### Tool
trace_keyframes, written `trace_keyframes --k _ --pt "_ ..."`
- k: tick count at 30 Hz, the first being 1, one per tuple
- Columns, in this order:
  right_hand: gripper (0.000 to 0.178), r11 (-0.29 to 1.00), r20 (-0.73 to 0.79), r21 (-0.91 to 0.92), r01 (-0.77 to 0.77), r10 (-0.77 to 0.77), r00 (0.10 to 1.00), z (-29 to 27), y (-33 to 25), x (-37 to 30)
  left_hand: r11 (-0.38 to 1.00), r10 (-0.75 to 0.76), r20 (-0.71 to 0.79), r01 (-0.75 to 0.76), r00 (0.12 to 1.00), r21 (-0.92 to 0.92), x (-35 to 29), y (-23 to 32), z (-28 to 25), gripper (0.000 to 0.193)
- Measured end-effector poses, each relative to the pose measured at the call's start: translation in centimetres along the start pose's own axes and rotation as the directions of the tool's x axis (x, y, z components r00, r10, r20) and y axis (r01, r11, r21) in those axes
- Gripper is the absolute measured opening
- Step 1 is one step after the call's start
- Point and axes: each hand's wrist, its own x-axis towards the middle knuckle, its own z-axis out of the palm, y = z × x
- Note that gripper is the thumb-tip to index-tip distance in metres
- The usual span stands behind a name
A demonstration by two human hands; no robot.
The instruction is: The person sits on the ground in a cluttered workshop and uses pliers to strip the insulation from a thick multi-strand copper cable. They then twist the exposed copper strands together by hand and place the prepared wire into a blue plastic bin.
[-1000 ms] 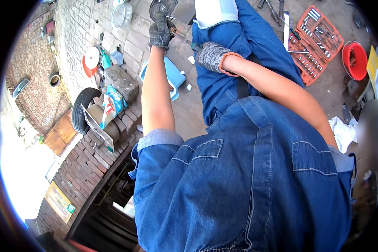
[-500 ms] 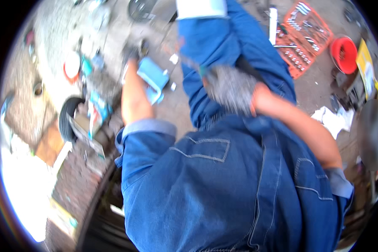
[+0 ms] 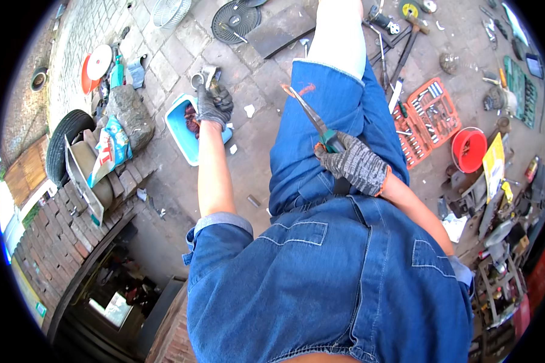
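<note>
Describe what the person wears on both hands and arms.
Both hands wear knitted work gloves: the left hand a dark grey one, the right hand a speckled grey one with an orange cuff edge. The blue denim shirt sleeves are rolled up above the elbows, leaving the forearms bare. No watch or markings show.

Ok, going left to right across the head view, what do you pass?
Tyre → blue tub → left hand gripping a metal part → pliers → right hand holding them → red socket tray → red bucket.
</note>
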Motion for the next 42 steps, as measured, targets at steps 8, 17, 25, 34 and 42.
trace_keyframes --k 8,17,25,34,42 --pt "0.027 0.944 0.018 0.257 -0.205 0.208 0.978 0.4 -1.9 -1.1 0.996 -0.002 0.106 0.011 0.994 -0.088 4.8 -5.0 -0.8 0.051" --pt "0.028 0.983 -0.109 0.017 -0.182 0.183 0.977 1.0 -1.3 -0.8 0.999 -0.045 0.024 0.044 0.999 0.020 12.3 -9.1 -2.1 0.033" --pt "0.032 0.962 -0.183 -0.271 0.036 -0.088 0.979 1.7 -0.5 -0.8 0.726 0.427 -0.180 -0.217 0.886 0.653 13.8 -10.3 -3.9 0.041" --pt "0.040 0.841 -0.239 -0.540 0.044 -0.204 0.949 2.2 -6.0 -3.3 0.894 0.247 0.613 -0.421 0.751 0.156 -13.5 -5.2 10.2 0.037" --pt "0.031 0.872 -0.179 -0.487 0.052 -0.158 0.971 2.3 -6.6 -6.7 0.882 0.254 0.681 -0.454 0.687 0.129 -18.0 -7.0 12.8 0.025"
